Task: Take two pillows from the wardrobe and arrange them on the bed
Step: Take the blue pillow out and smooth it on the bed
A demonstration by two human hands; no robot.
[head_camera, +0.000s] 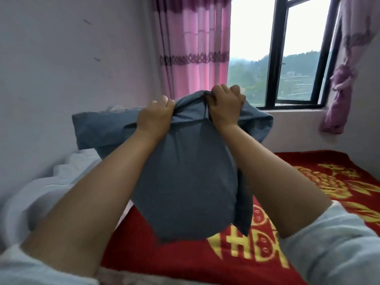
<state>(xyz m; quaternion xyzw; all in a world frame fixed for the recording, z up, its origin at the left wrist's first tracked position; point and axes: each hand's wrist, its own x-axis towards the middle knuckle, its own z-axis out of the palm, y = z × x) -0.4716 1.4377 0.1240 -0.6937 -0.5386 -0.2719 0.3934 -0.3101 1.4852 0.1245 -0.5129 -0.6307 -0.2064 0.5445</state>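
Pillow [185, 171] was hanging over the bed [185, 254], left hand [155, 116] and right hand [225, 108] both clenched on its top edge. Looked soft and light, so bunching the fabric seemed plenty.

L hand [155, 115] fist, clenched | R hand [225, 104] fist, clenched | both arms extended fwd

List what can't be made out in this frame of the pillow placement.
- Head view: the far pillow is largely covered by the held pillow and the left hand.
- Fingers of both hands, right hand included, curl into the cloth, hidden from view.
- The wardrobe is out of frame.
- The bed is cut off by the bottom and right edges.
- The white bedding at left is blurred.
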